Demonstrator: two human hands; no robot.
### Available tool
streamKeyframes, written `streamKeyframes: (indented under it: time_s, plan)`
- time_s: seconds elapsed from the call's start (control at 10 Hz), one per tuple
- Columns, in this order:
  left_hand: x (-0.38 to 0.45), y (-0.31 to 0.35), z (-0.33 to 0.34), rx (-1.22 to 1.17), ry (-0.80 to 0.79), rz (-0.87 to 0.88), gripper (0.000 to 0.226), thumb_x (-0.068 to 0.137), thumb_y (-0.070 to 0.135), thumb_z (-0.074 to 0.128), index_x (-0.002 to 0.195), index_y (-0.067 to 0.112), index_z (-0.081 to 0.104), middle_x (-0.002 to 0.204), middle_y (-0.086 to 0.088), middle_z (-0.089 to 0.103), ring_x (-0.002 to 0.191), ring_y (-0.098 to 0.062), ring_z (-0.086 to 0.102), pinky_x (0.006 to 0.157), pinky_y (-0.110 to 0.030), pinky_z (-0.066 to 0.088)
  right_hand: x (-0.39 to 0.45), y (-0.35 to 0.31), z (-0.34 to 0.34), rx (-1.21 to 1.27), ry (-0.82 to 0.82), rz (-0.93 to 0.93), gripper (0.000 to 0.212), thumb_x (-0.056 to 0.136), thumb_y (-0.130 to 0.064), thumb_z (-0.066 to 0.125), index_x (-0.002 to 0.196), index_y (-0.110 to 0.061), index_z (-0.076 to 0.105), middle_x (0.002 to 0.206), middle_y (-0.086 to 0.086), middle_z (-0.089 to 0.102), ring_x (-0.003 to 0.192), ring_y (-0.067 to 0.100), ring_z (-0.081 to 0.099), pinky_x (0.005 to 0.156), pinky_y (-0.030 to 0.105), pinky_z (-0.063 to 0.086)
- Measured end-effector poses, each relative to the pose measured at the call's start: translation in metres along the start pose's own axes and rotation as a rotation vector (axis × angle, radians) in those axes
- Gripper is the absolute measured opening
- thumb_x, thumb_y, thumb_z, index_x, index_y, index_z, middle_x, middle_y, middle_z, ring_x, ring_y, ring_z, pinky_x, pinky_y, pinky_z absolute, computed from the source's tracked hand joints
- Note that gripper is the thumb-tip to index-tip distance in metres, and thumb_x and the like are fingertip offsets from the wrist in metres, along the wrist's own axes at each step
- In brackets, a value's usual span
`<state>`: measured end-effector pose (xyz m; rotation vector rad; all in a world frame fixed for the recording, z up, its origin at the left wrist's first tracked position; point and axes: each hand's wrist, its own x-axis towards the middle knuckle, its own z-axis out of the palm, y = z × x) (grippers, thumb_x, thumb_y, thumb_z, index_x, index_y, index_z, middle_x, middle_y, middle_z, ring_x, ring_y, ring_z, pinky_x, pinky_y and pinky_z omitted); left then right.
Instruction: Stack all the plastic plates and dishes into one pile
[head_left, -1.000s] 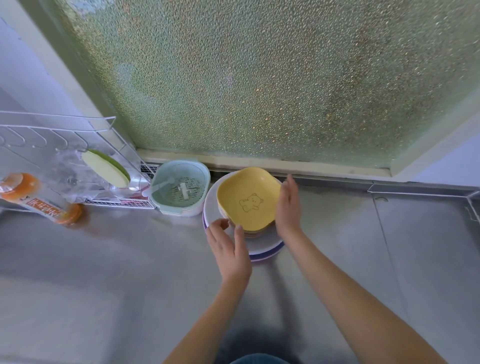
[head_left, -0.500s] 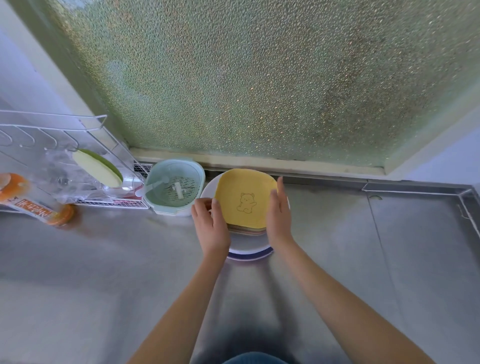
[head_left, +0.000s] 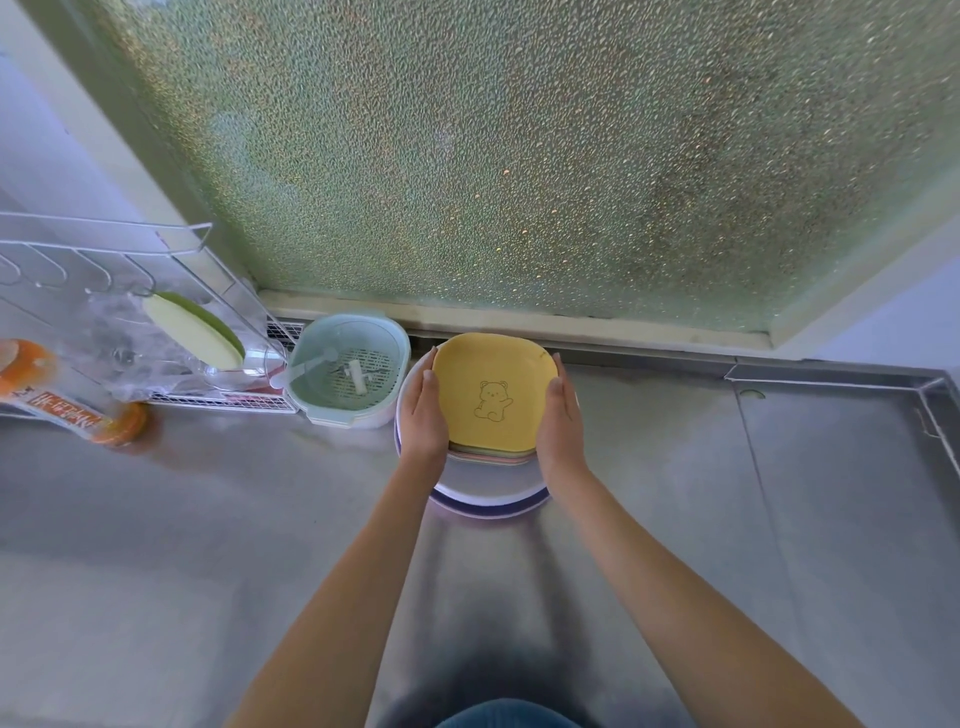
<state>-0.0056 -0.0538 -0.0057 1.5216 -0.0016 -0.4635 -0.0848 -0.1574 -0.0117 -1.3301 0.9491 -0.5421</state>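
Plates stood piled at the counter's far edge, yellow bear dish (head_left: 493, 392) topmost on the round white plate (head_left: 483, 480). My left hand (head_left: 423, 415) and right hand (head_left: 560, 415) flanked it, fingers straight, pressing its side edges equally.

Home kitchen, steel counter (head_left: 675, 519), wire dish rack (head_left: 104, 249), plastic strainer basket (head_left: 348, 376), frosted window (head_left: 519, 156)
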Motion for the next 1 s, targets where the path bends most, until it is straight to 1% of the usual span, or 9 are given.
streamKeyframes:
  time_s: [0.1, 0.3, 0.4, 0.5, 0.6, 0.7, 0.8, 0.9, 1.0]
  plan:
    - [0.001, -0.003, -0.002, 0.016, 0.004, 0.008, 0.039, 0.101, 0.026, 0.03, 0.132, 0.027, 0.052, 0.131, 0.007, 0.054, 0.127, -0.015, 0.047, 0.112, -0.042, 0.036, 0.001, 0.001, 0.001, -0.014, 0.007, -0.016, 0.04, 0.102, -0.024, 0.027, 0.141, -0.021, 0.037, 0.145, -0.001, 0.041, 0.133, 0.012, 0.036, 0.114, 0.035, 0.027]
    - [-0.001, -0.005, -0.008, 0.044, 0.005, 0.017, 0.042, 0.102, 0.026, 0.027, 0.14, 0.022, 0.045, 0.143, 0.002, 0.047, 0.134, -0.015, 0.041, 0.116, -0.041, 0.03, 0.005, -0.003, 0.002, -0.088, -0.064, -0.051, 0.04, 0.102, -0.021, 0.026, 0.141, -0.017, 0.037, 0.144, -0.003, 0.04, 0.133, 0.01, 0.034, 0.112, 0.024, 0.024]
    - [-0.002, -0.004, -0.008, 0.066, 0.002, 0.024, 0.039, 0.1, 0.029, 0.028, 0.132, 0.032, 0.05, 0.132, 0.012, 0.052, 0.129, -0.012, 0.044, 0.115, -0.042, 0.031, 0.002, -0.002, -0.002, -0.067, -0.073, -0.045, 0.04, 0.102, -0.019, 0.026, 0.141, -0.017, 0.037, 0.139, -0.007, 0.042, 0.128, 0.005, 0.036, 0.103, 0.012, 0.024]
    - [-0.003, -0.001, -0.006, 0.041, -0.022, 0.028, 0.036, 0.101, 0.025, 0.029, 0.127, 0.037, 0.05, 0.123, 0.017, 0.053, 0.125, -0.01, 0.046, 0.114, -0.04, 0.033, 0.0, -0.001, -0.004, -0.064, -0.057, -0.042, 0.04, 0.102, -0.019, 0.026, 0.141, -0.019, 0.037, 0.133, -0.009, 0.043, 0.122, 0.002, 0.036, 0.093, 0.006, 0.024]
    - [-0.003, -0.002, -0.005, 0.054, -0.035, 0.029, 0.037, 0.1, 0.025, 0.029, 0.129, 0.035, 0.05, 0.127, 0.013, 0.052, 0.127, -0.011, 0.045, 0.114, -0.043, 0.033, 0.004, 0.0, -0.004, -0.094, -0.041, -0.051, 0.04, 0.102, -0.017, 0.027, 0.14, -0.016, 0.039, 0.142, -0.002, 0.042, 0.127, 0.005, 0.037, 0.098, 0.009, 0.024]
    - [-0.005, 0.0, -0.005, 0.047, -0.061, 0.031, 0.036, 0.1, 0.025, 0.028, 0.128, 0.037, 0.048, 0.128, 0.01, 0.051, 0.126, -0.012, 0.046, 0.113, -0.042, 0.034, 0.008, -0.001, -0.007, -0.128, -0.053, -0.059, 0.04, 0.102, -0.018, 0.026, 0.14, -0.015, 0.038, 0.144, -0.002, 0.041, 0.131, 0.008, 0.035, 0.095, 0.006, 0.022]
    - [-0.014, 0.015, -0.005, 0.099, -0.083, 0.009, 0.038, 0.103, 0.019, 0.028, 0.136, 0.023, 0.045, 0.138, 0.001, 0.048, 0.126, -0.012, 0.043, 0.107, -0.026, 0.032, 0.002, -0.01, -0.01, -0.193, -0.107, -0.018, 0.044, 0.102, -0.024, 0.025, 0.145, -0.018, 0.027, 0.151, -0.004, 0.03, 0.138, 0.01, 0.026, 0.099, 0.009, 0.017]
    - [-0.012, 0.052, -0.026, 0.259, -0.048, 0.127, 0.044, 0.1, 0.015, 0.035, 0.144, 0.017, 0.035, 0.151, 0.001, 0.037, 0.139, -0.013, 0.032, 0.111, -0.022, 0.022, -0.003, -0.042, -0.029, -0.134, -0.082, -0.067, 0.047, 0.102, -0.024, 0.026, 0.147, -0.016, 0.02, 0.153, -0.004, 0.024, 0.134, 0.001, 0.023, 0.097, 0.007, 0.015]
    - [-0.012, 0.118, -0.072, 0.303, -0.039, 0.453, 0.058, 0.092, 0.006, 0.049, 0.146, 0.017, 0.031, 0.147, 0.009, 0.035, 0.137, -0.003, 0.03, 0.118, -0.028, 0.021, -0.017, -0.094, -0.069, 0.112, 0.01, -0.205, 0.037, 0.09, -0.037, 0.044, 0.126, -0.03, 0.051, 0.123, -0.015, 0.054, 0.112, -0.005, 0.047, 0.094, 0.016, 0.032]
